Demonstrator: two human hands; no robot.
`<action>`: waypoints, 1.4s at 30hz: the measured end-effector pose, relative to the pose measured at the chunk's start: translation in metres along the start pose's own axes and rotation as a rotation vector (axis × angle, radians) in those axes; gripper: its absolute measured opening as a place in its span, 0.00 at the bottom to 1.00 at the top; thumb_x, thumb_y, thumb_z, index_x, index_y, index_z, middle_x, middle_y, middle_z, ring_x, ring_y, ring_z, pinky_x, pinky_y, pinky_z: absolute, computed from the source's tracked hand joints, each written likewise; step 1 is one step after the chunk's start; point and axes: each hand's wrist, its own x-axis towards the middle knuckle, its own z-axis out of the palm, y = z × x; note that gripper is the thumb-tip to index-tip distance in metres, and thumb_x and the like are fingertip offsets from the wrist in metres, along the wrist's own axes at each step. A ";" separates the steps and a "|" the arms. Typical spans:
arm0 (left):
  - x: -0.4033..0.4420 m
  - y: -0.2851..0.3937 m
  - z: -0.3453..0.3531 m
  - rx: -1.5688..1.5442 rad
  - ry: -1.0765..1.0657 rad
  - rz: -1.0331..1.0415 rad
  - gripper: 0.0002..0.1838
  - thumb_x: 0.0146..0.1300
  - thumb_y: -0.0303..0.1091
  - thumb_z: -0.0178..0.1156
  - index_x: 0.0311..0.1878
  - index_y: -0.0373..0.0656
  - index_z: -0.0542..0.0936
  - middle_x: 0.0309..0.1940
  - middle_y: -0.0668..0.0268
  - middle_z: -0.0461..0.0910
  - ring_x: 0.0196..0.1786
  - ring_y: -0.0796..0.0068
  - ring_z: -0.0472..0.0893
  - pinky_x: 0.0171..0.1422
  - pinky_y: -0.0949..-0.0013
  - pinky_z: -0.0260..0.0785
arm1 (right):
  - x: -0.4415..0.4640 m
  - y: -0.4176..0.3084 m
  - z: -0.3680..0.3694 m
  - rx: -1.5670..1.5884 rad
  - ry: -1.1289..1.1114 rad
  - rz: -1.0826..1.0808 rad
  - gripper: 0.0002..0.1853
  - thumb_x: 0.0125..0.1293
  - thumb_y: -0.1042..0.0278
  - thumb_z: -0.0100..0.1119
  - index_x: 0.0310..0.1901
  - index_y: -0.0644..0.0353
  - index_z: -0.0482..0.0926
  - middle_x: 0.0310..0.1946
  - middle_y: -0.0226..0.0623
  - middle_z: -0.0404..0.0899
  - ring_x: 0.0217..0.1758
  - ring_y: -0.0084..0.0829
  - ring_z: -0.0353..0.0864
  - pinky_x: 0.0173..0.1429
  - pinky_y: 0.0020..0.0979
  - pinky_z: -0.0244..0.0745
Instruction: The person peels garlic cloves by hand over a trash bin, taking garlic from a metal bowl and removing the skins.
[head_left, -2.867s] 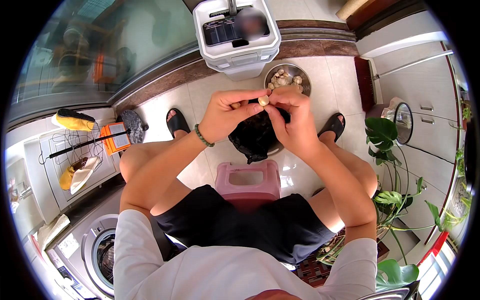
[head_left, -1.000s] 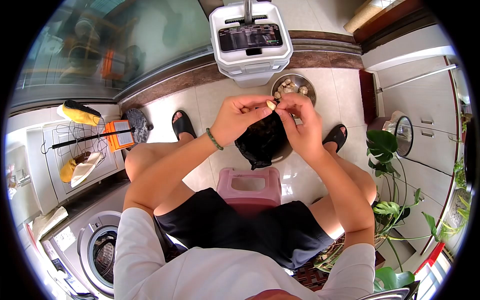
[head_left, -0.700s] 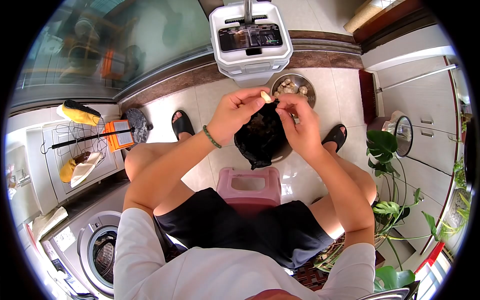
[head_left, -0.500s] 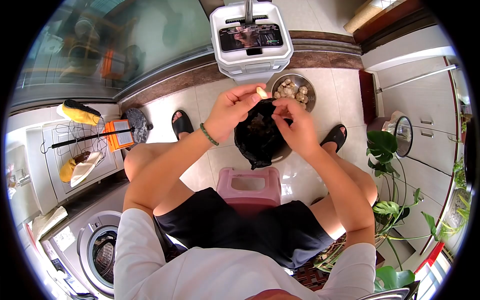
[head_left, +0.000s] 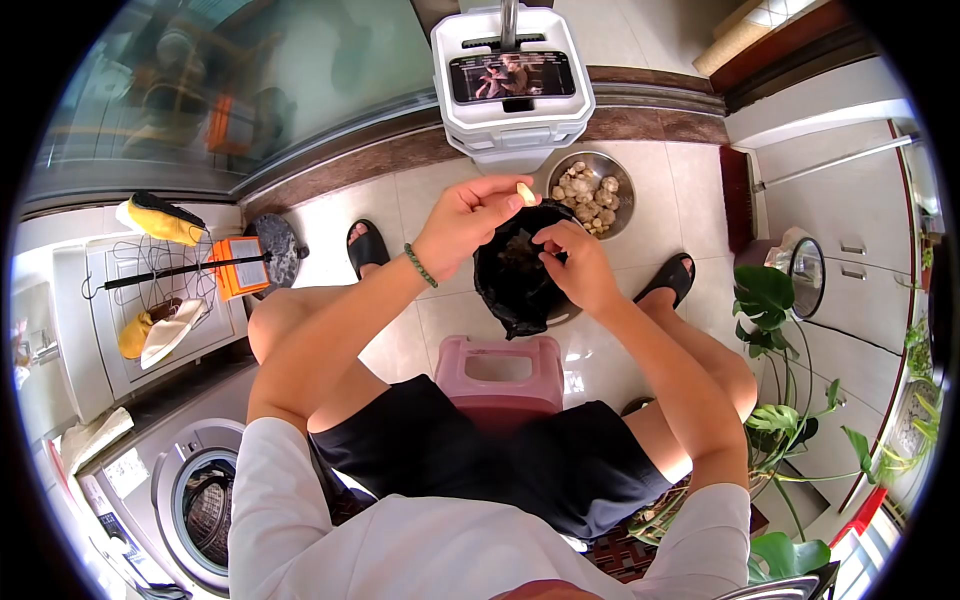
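Observation:
My left hand (head_left: 468, 222) pinches a pale garlic clove (head_left: 526, 194) between thumb and fingertips, above the far rim of a bin lined with a black bag (head_left: 508, 298). Over the bag's right side, my right hand (head_left: 578, 264) has its thumb and fingers drawn together; whatever may be between them is too small to make out. Some brownish scraps (head_left: 520, 250) show dimly inside the bag. Just beyond the right hand, a metal bowl (head_left: 629, 190) on the floor holds several garlic bulbs and cloves (head_left: 590, 195).
A pink stool (head_left: 500, 390) stands between my knees. Ahead is a white box-like stand (head_left: 515, 125) with a phone (head_left: 512, 77) playing a video. A washing machine (head_left: 205, 500) is at left, with a wire rack of shoes (head_left: 165, 222). Leafy plants (head_left: 765, 295) and cabinets (head_left: 850, 310) line the right.
My right hand has drawn slightly down and away from the clove, over the bag. The left hand keeps its pinch on the clove. The view has shifted slightly.

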 end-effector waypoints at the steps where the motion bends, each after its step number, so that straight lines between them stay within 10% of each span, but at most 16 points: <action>1: 0.000 0.000 0.000 0.000 0.001 0.000 0.17 0.71 0.34 0.57 0.61 0.43 0.76 0.50 0.70 0.83 0.28 0.96 0.64 0.26 0.84 0.50 | 0.001 0.000 0.000 0.059 -0.005 0.023 0.12 0.56 0.83 0.61 0.42 0.62 0.79 0.32 0.38 0.78 0.34 0.37 0.80 0.40 0.32 0.77; 16: -0.002 0.005 0.002 -0.026 -0.045 0.059 0.17 0.69 0.31 0.58 0.60 0.45 0.77 0.49 0.68 0.83 0.28 0.94 0.62 0.27 0.83 0.51 | 0.026 -0.051 -0.033 0.250 0.301 -0.220 0.15 0.56 0.83 0.65 0.46 0.64 0.77 0.38 0.38 0.80 0.37 0.30 0.83 0.43 0.28 0.78; 18: -0.003 0.005 0.002 -0.014 -0.076 0.073 0.17 0.68 0.29 0.60 0.59 0.42 0.79 0.48 0.69 0.83 0.40 0.89 0.77 0.42 0.82 0.70 | 0.026 -0.054 -0.032 0.317 0.320 -0.218 0.17 0.57 0.83 0.66 0.48 0.64 0.76 0.38 0.38 0.81 0.39 0.29 0.84 0.45 0.27 0.79; 21: -0.004 0.006 0.004 -0.014 -0.073 0.082 0.16 0.67 0.29 0.61 0.58 0.40 0.79 0.46 0.68 0.83 0.48 0.82 0.80 0.54 0.78 0.72 | 0.026 -0.057 -0.032 0.382 0.280 -0.214 0.20 0.57 0.84 0.66 0.51 0.64 0.73 0.39 0.38 0.82 0.41 0.28 0.85 0.48 0.28 0.81; 42: -0.005 0.007 0.010 0.033 -0.175 0.101 0.18 0.71 0.28 0.55 0.62 0.37 0.75 0.53 0.67 0.80 0.53 0.81 0.77 0.59 0.76 0.70 | 0.026 -0.055 -0.028 0.188 0.378 -0.375 0.22 0.53 0.85 0.67 0.49 0.62 0.73 0.35 0.36 0.82 0.36 0.31 0.84 0.42 0.29 0.80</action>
